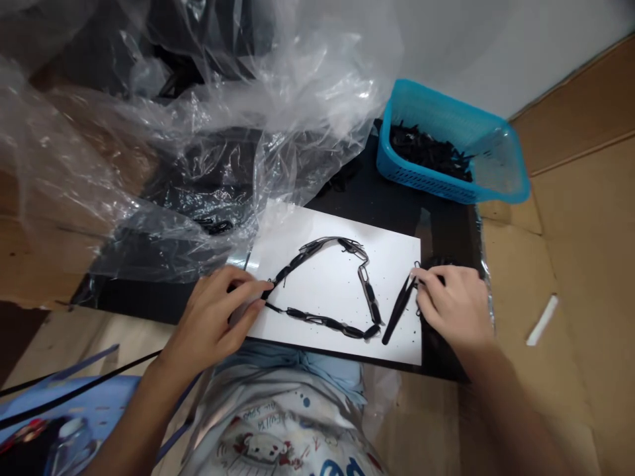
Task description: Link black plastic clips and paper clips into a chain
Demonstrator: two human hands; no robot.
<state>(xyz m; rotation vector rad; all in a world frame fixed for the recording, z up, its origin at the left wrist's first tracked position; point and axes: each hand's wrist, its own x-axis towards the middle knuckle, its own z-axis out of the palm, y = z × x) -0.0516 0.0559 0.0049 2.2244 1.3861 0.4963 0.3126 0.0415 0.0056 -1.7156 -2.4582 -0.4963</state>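
Head view: A person's left hand [221,311] pinches the left end of a black linked chain [335,325] between thumb and forefinger at a work surface. The chain of slim, padded-looking links and thin loops lies in a lopsided arch across a white sheet [317,281], its lower run near the edge closest to the person. At the sheet's right edge, the right hand [454,301] is bent with its fingertips together beside a small black loop [417,265] and the pointed end of black tweezers [398,311]; whether it grips either one cannot be told. The tweezers lie aslant on the sheet, just right of the chain, broad end toward the person. Dark specks dot the paper around them. Beneath the sheet stretches a black tabletop [391,211], where a turquoise plastic basket [431,188] at the far right corner holds a heap of black pieces [429,153]. Crumpled clear plastic sheeting [307,125] covers the far left side. To the right, a short white strip [542,320] rests on brown cardboard [585,231]. At lower left, a clear bottle [72,439] sits in a periwinkle container [119,400].
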